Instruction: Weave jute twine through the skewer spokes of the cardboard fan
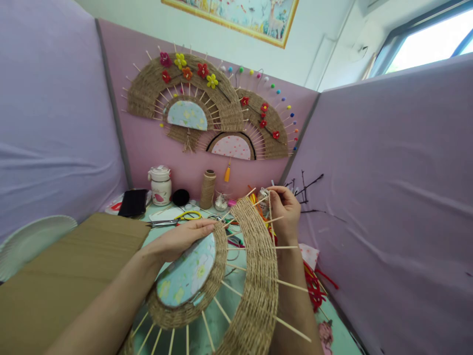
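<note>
A half-round fan of thin wooden sticks woven with jute twine (pixel 260 266) is held up in front of me, tilted. Its inner half-disc is covered with pale blue floral fabric (pixel 188 276). My left hand (pixel 190 236) grips the fan at the inner woven band, thumb on top and fingers partly hidden behind. At the upper end of the outer band, my right hand (pixel 286 204) pinches a strand of twine (pixel 270 204) beside the stick tips. Bare stick ends (pixel 291 328) stick out past the outer band.
Two decorated woven fans (pixel 185 64) hang on the pink partition. Along the table's back stand a white jar (pixel 161 185), a twine spool (pixel 208 190) and a black phone-like slab (pixel 133 203). Scissors (pixel 162 223) lie near my left hand; brown cardboard (pixel 74 271) is at left, red pipe cleaners (pixel 314 286) at right.
</note>
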Demonstrator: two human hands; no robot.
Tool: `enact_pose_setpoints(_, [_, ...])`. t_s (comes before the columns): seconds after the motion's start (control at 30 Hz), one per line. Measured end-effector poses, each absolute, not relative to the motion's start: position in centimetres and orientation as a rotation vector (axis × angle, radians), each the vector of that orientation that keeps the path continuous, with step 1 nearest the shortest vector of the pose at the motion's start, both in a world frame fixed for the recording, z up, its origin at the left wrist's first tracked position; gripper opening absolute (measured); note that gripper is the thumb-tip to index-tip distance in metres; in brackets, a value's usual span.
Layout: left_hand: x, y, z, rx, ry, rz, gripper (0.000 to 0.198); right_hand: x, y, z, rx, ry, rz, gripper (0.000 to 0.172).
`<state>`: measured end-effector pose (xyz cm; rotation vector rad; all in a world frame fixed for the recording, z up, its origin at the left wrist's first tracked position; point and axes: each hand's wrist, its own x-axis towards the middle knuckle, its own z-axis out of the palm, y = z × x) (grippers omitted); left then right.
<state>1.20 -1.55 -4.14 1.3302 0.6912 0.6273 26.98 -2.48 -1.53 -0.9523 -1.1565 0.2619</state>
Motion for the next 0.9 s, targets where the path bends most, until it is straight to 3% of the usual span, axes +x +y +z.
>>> enact_pose_setpoints(0.37, [1.5,-2.1,-3.6,1.337,0.615,0.583,0.037,27.0,-1.6,-2.0,-1.067,-1.26,0.675,0.024])
enact_pose_setpoints(0.9, [2.1,-2.6,-4.2,1.407,0.607,0.485,0.038,26.9,-1.6,-1.7,-1.083,-1.275,0.574,0.019])
